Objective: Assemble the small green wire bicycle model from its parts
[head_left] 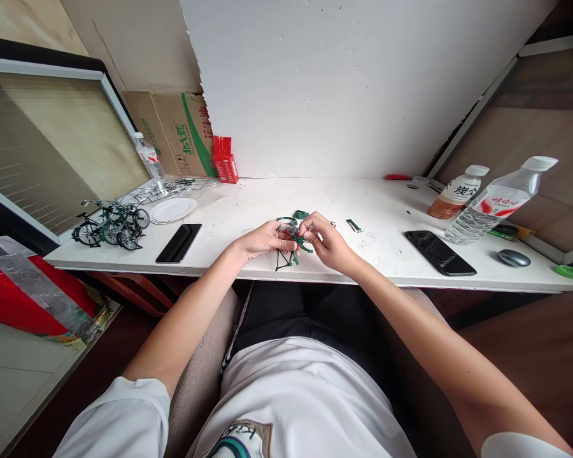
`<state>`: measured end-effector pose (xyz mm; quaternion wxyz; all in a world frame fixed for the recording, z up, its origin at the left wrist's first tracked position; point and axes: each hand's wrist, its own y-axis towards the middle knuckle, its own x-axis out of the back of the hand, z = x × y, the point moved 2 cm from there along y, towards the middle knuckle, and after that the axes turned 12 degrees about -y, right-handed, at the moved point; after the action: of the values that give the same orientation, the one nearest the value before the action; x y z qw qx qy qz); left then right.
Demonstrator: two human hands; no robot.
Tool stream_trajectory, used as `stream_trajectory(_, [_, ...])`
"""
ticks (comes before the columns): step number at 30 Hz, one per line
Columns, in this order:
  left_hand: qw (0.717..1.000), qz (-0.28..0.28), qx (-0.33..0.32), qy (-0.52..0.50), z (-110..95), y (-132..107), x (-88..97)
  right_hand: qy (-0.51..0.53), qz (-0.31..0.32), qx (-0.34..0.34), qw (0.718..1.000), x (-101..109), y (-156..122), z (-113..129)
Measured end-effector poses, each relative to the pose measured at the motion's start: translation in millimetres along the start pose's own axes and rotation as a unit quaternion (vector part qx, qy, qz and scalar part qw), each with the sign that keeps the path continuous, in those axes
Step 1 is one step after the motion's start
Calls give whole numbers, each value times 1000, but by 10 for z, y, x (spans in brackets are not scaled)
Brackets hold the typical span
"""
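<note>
Near the table's front edge, my left hand is closed on a small green model bicycle frame, its thumb across the parts. From the other side my right hand pinches at the same model, fingertips together near its upper right; whether a separate small piece sits in that pinch is too small to tell. A dark frame-like part shows just below the hands. Just behind them lies a green piece, and a thin green part rests farther right.
Several model bicycles stand at the left by white plates and a phone. At right are another phone, a tea bottle, a water bottle and a mouse. A red box stands behind.
</note>
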<state>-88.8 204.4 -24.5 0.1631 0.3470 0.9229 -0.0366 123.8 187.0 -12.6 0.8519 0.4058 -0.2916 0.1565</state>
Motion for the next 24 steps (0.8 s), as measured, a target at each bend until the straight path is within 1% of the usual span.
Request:
stream_trajectory(3, [999, -22, -12, -23, 28, 14, -3, -2, -21, -6, 1000, 9, 2, -25])
stream_trajectory(5, [998, -37, -21, -39, 51, 26, 9, 7, -23, -17, 1000, 4, 2, -63])
stream_trajectory(7, [997, -47, -33, -49, 71, 42, 24, 41, -12, -35, 998, -16, -1, -112])
stream_trajectory(10, [996, -54, -54, -46, 92, 72, 40, 122, 7, -63, 990, -70, -8, -198])
stream_trajectory(13, [994, -72, -78, -33, 110, 99, 54, 174, 0, -87, 981, -113, -16, -292])
stream_trajectory(18, [989, -110, -96, -14, 152, 114, 73, 170, -25, -100, 980, -121, -18, -376])
stream_trajectory(22, [989, -110, -95, -13, 167, 115, 64, 168, -55, -107, 979, -108, -16, -361])
stream_trajectory(24, [990, -110, -91, -11, 168, 114, 50, 174, -57, -112, 977, -112, -19, -351])
